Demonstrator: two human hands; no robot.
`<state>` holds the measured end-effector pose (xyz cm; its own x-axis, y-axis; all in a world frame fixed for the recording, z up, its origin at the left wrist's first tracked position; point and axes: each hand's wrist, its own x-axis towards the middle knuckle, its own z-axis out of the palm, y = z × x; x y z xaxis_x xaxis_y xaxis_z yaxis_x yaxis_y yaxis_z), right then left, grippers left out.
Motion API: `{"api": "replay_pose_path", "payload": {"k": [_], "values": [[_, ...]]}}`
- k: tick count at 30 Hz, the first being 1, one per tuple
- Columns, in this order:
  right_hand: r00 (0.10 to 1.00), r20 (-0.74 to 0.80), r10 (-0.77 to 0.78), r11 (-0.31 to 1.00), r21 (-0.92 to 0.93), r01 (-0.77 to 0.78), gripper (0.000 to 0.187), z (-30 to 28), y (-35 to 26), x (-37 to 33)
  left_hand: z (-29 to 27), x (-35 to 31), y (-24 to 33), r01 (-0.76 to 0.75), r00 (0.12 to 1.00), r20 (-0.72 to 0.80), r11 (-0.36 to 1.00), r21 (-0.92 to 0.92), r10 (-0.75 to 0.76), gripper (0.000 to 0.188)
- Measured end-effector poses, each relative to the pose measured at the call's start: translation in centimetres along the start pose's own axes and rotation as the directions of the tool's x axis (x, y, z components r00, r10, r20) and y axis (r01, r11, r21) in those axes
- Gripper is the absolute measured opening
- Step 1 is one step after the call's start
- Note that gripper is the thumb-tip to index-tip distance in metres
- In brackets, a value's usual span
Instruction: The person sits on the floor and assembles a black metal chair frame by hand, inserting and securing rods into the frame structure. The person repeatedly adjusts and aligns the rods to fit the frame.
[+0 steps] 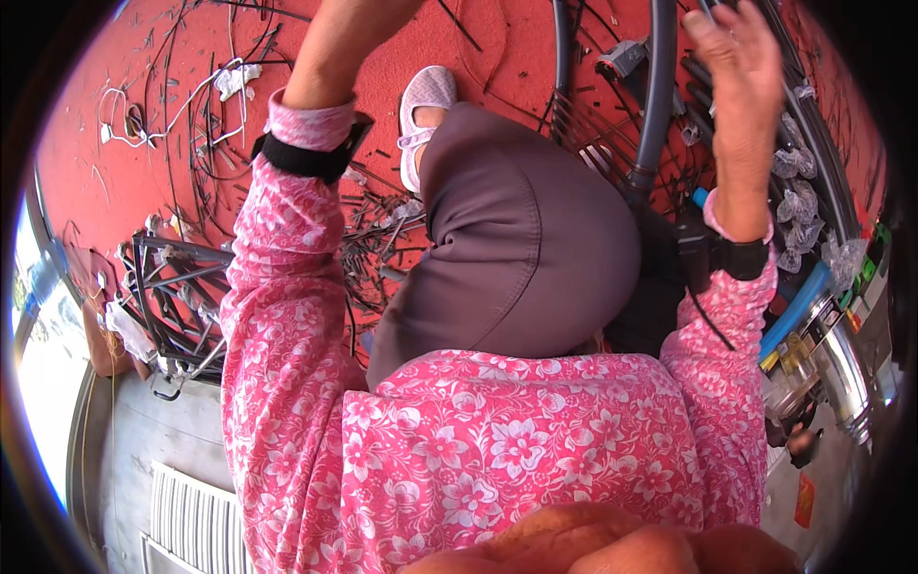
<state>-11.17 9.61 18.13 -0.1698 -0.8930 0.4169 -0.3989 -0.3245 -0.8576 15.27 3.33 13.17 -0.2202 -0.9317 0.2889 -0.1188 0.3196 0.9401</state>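
My right hand (pixel 740 67) is raised at the upper right, its fingers spread and slightly blurred, with nothing visible in it. Just left of it stands a thick grey tube (pixel 658 100), apart from the thumb. A grey block-like part (pixel 623 59) lies beyond that tube. My left forearm (pixel 330 62) reaches up past the top edge, so the left hand itself is out of sight. Dark straps circle both wrists. Thin black cable strips (pixel 196 143) lie scattered over the red floor (pixel 316 19) near the left forearm.
A dark metal frame (pixel 177 287) stands at the left. White cord (pixel 182 120) lies on the floor. Curved dark tubes (pixel 822 124), small clear plastic bags (pixel 796 215) and a steel flask (pixel 841 368) line the right side. My light shoe (pixel 430 91) rests in the middle.
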Motion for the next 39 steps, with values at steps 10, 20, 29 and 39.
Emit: {"api": "replay_pose_path", "payload": {"k": [10,20,29,39], "values": [[0.702,0.463,0.541,0.646,0.307,-0.699,0.037,-3.0,6.4,1.1,-4.9,-5.3,-7.3,0.292,0.928,-0.261,0.954,0.070,-0.266,0.024],[0.744,0.453,0.491,0.666,0.355,-0.656,0.035,-1.5,7.0,0.0,-3.2,-4.2,-11.4,0.252,0.968,-0.066,0.948,0.193,-0.244,0.028],[0.800,0.364,0.478,0.676,0.430,-0.599,0.028,-2.1,2.9,-0.8,5.3,-2.2,-17.7,0.218,0.935,0.194,0.913,0.344,-0.296,0.032],[0.754,0.292,0.588,0.757,0.130,-0.641,0.041,-8.7,20.3,3.2,13.6,-3.9,-26.9,-0.024,0.864,0.466,0.907,0.421,-0.194,0.028]]}}
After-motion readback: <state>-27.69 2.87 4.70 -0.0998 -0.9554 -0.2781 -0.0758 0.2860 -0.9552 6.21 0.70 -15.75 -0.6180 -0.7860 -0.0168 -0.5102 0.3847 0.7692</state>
